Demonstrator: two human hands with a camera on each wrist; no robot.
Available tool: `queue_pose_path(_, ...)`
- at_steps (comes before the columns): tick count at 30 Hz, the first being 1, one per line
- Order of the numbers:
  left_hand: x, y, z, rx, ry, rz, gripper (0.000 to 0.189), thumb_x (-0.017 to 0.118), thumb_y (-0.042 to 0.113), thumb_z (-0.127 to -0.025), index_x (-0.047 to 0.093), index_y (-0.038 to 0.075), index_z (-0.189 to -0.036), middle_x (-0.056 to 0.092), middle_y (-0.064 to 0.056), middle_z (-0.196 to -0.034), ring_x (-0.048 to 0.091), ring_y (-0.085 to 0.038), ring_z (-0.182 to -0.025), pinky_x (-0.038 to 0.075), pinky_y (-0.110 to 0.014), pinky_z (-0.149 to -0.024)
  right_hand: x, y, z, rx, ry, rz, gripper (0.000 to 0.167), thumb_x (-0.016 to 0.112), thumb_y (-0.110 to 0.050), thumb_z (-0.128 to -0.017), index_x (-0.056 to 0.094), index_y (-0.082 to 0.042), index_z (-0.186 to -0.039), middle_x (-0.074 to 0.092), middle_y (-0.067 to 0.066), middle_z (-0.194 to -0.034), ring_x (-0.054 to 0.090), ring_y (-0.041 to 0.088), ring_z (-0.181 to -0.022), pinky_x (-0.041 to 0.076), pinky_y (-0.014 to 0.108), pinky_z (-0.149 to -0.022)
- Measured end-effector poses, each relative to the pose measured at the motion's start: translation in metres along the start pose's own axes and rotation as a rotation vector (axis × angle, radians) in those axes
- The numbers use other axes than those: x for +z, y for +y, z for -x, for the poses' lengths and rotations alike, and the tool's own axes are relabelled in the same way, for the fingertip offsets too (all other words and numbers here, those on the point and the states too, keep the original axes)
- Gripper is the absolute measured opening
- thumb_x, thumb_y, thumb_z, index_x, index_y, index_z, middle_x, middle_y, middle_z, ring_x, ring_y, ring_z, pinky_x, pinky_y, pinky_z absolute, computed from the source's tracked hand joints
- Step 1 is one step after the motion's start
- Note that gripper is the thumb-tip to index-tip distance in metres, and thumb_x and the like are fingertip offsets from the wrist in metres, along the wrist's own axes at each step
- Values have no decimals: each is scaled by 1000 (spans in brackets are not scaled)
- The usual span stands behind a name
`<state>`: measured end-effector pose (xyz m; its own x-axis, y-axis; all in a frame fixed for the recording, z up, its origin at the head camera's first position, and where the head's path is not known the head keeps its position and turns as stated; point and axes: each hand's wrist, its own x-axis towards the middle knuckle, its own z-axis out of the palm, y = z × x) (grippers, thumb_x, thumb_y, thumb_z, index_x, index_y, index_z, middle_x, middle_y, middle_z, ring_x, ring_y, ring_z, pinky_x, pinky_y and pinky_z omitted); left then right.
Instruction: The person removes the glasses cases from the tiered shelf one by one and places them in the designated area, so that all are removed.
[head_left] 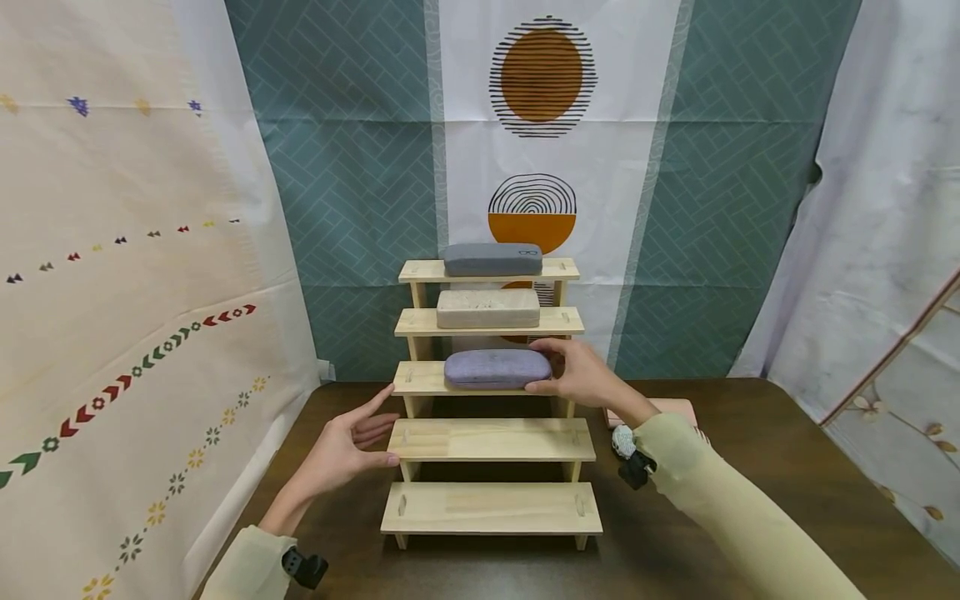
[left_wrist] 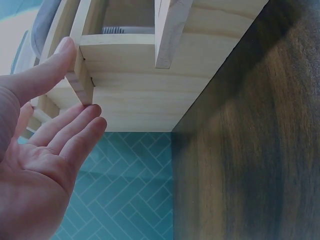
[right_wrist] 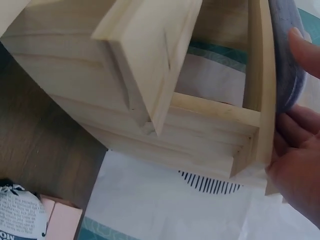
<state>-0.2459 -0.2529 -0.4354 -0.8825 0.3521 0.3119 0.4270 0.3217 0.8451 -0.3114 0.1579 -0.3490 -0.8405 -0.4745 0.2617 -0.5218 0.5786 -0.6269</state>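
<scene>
A purple glasses case (head_left: 497, 369) lies on the middle step of a five-step wooden stand (head_left: 491, 508). My right hand (head_left: 588, 377) holds the right end of this case, thumb at the front and fingers behind. In the right wrist view the thumb presses on the purple case (right_wrist: 287, 55) and the other fingers tuck under its far side. My left hand (head_left: 341, 450) is at the stand's left side, its fingers extended, with fingertips at the ends of the steps. The left wrist view shows the thumb and fingertips against a step's end (left_wrist: 80, 82).
A grey glasses case (head_left: 491, 260) sits on the top step and a beige case (head_left: 487, 309) on the one below. Right of the stand, a pink box (head_left: 675, 408) and a small black-and-white printed pouch (head_left: 622, 442) lie on the dark wooden table (head_left: 750, 467). Curtains hang behind and at the sides.
</scene>
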Motion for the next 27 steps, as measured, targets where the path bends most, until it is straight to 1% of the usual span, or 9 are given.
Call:
queue_pose_path(2, 0, 0, 0, -1, -1, 3, 106, 94, 3, -78, 38, 22, -165, 52, -26, -152, 57, -41, -134, 52, -53, -104, 1, -1, -1, 4, -7, -6, 71, 88, -29, -89, 58, 0, -148, 68, 10, -115, 61, 25, -86, 51, 38, -74)
queue_pose_path(4, 0, 0, 0, -3, -2, 11, 106, 93, 2, -77, 39, 21, -165, 52, -26, -151, 57, -42, -134, 52, -54, -104, 3, -1, -1, 11, -13, -19, 72, 87, -28, -90, 57, 0, -149, 67, 11, -113, 61, 27, -86, 50, 38, -73)
queue_pose_path(10, 0, 1, 0, 0, -2, 21, 105, 93, 1, -77, 39, 21, -165, 52, -26, -152, 57, -42, -134, 51, -55, -103, 2, -1, -1, 24, -11, -40, 71, 88, -26, -90, 57, 2, -147, 67, 11, -117, 64, 23, -92, 54, 38, -78)
queue_pose_path(15, 0, 0, 0, 4, -6, 25, 105, 93, 1, -78, 38, 20, -166, 52, -26, -151, 57, -42, -134, 49, -59, -104, 1, -1, 0, 28, -15, -44, 68, 88, -22, -89, 59, 0, -146, 67, 10, -118, 64, 23, -94, 56, 38, -79)
queue_pose_path(17, 1, 1, 0, 4, -5, 21, 105, 93, 1, -78, 38, 20, -166, 51, -26, -152, 57, -42, -134, 49, -59, -104, 1, -2, 0, 27, -20, -36, 68, 88, -23, -89, 59, -1, -146, 67, 10, -119, 64, 22, -93, 55, 38, -79)
queue_pose_path(22, 0, 1, 1, -2, -1, 19, 105, 93, 1, -78, 38, 20, -165, 52, -26, -152, 57, -42, -134, 50, -58, -103, 1, -2, -1, 25, -34, -33, 71, 89, -25, -89, 58, 1, -147, 67, 11, -117, 63, 21, -92, 55, 38, -79)
queue_pose_path(27, 0, 1, 0, -9, -1, 20, 105, 93, 1, -78, 38, 21, -165, 52, -25, -152, 57, -42, -135, 50, -58, -104, 3, 1, -2, 27, -20, -41, 71, 89, -24, -89, 58, 3, -146, 67, 11, -115, 63, 22, -89, 55, 37, -77)
